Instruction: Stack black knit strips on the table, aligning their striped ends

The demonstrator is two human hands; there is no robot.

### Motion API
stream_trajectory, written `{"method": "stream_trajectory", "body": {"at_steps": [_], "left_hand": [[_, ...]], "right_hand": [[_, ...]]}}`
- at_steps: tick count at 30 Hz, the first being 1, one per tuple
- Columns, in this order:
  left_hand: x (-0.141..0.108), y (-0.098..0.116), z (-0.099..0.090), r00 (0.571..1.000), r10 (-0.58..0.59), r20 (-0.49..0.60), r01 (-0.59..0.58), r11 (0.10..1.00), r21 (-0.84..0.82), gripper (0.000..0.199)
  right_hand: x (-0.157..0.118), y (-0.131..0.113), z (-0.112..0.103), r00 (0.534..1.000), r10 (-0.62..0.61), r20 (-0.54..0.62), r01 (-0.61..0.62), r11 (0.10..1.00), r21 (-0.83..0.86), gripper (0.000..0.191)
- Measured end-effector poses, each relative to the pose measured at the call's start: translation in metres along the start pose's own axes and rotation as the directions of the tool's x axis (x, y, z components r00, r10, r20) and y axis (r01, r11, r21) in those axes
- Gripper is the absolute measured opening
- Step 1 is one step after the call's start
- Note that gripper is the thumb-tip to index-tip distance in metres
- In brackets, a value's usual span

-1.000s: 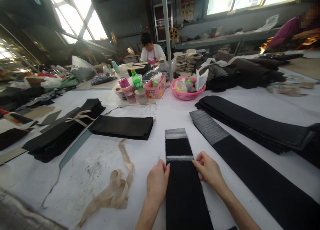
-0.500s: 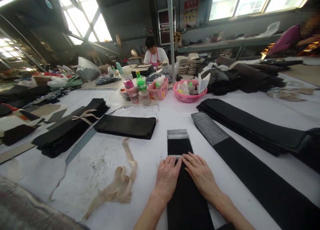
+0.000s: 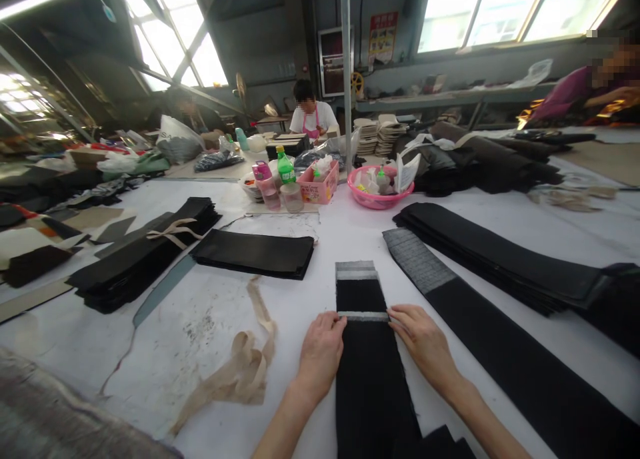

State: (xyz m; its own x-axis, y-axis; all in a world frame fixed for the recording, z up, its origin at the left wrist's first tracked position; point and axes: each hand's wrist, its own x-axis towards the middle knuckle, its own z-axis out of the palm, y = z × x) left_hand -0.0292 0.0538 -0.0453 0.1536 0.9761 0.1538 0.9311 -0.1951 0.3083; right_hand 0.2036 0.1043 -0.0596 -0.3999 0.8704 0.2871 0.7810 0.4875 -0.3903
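Observation:
A long black fabric strip [image 3: 373,379] lies in front of me, with a thin grey band across its upper edge. Beyond that edge shows more black cloth [image 3: 359,295], ending in pale grey stripes. At the left corner of the grey band, my left hand [image 3: 323,349] pinches the strip between thumb and fingers. My right hand [image 3: 423,342] grips the opposite corner with thumb and fingertips. Another black strip [image 3: 505,352] with a grey patterned end runs diagonally on the right. Some folded black cloth [image 3: 435,444] lies by the near end of my strip.
Stacked black pieces [image 3: 253,252] and a tied black bundle [image 3: 145,256] lie left. A beige cloth ribbon [image 3: 245,366] curls on the white table [image 3: 295,312]. Further back stand a pink basin [image 3: 383,198], a pink box [image 3: 320,187] and a green bottle [image 3: 285,167]. A co-worker [image 3: 314,116] sits behind.
Both hands have moved apart from the middle of the strip's grey band to its two ends. The band now shows across its full width.

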Motion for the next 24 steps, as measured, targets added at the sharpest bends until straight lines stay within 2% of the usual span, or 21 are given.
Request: {"method": "stream_trajectory", "body": {"at_steps": [3,5,7,10,17,24], "left_hand": [[0.011,-0.002,-0.012,0.998,-0.032,0.062,0.039,0.993,-0.108,0.011],[0.018,-0.002,-0.016,0.995,-0.055,0.08,0.062,0.995,-0.08,0.006],[0.025,0.0,-0.016,0.997,-0.055,0.052,0.056,0.998,-0.016,0.008],[0.034,0.004,-0.01,1.0,0.007,0.024,-0.008,0.999,0.037,0.013],[0.043,0.003,-0.001,0.988,0.129,0.087,-0.138,0.985,0.105,0.023],[0.045,0.005,-0.006,0.984,0.152,0.098,-0.158,0.986,0.058,0.012]], "right_hand": [[0.02,-0.015,-0.001,0.995,-0.062,0.078,0.056,0.995,0.082,0.017],[0.032,-0.022,0.002,0.987,-0.105,0.119,0.098,0.993,0.066,0.016],[0.041,-0.027,0.004,0.982,-0.119,0.147,0.118,0.993,0.013,0.015],[0.052,-0.029,0.004,0.974,-0.121,0.192,0.134,0.989,-0.057,0.01],[0.071,-0.027,-0.001,0.931,-0.107,0.348,0.12,0.993,-0.018,0.011],[0.07,-0.022,-0.002,0.932,-0.151,0.329,0.139,0.988,0.061,0.01]]}}
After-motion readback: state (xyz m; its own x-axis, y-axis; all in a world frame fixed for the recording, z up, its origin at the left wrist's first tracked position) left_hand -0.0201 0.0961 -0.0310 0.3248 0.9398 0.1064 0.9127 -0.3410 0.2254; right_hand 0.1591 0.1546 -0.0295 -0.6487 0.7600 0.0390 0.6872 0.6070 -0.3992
